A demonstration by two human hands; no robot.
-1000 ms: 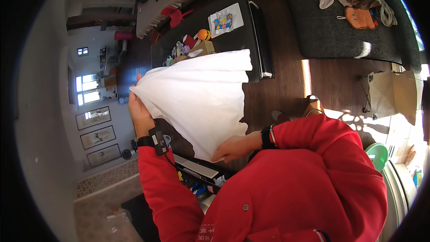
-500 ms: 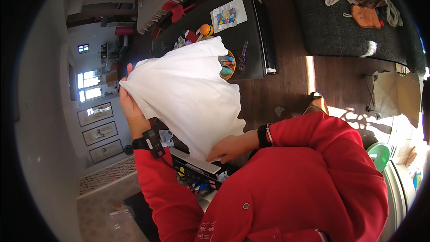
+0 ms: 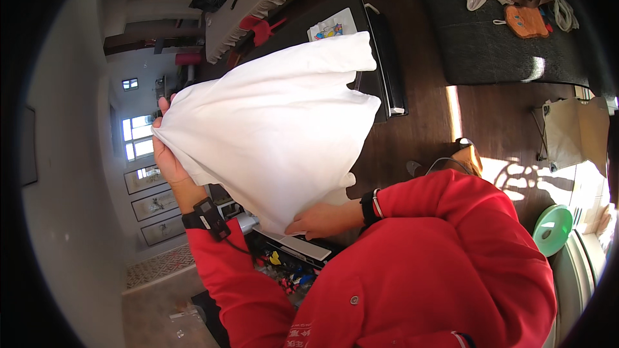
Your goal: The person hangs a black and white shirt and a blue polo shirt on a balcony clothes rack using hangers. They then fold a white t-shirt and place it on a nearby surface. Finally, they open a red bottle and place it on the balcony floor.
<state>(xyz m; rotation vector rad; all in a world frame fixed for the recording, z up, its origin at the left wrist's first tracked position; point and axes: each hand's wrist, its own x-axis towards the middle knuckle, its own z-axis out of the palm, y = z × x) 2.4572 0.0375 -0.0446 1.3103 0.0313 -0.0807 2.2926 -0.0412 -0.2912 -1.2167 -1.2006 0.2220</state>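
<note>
A wide piece of white cloth (image 3: 277, 116) hangs spread between my two hands, soft folds running across it and its far edge wavy. My left hand (image 3: 171, 158) grips it at the left corner, held up, with some fingers hidden behind the fabric. Lower down, my right hand (image 3: 322, 219) pinches the near edge close to my body. The cloth's kind, whether a shirt or another item, cannot be made out. A black device is strapped on my left wrist, and a dark band sits on my right.
Beyond the cloth is a dark table (image 3: 293, 32) with a white tray (image 3: 335, 24) and a red chair-like object (image 3: 261, 28). A dark couch (image 3: 496, 58) at upper right bears crumpled clothes and an orange pouch (image 3: 525, 21). A green round basin (image 3: 552, 229) stands right.
The cloth has spread out farther to the right and now covers the basket and toys on the table. My left hand has shifted a little left; both hands keep their hold.
</note>
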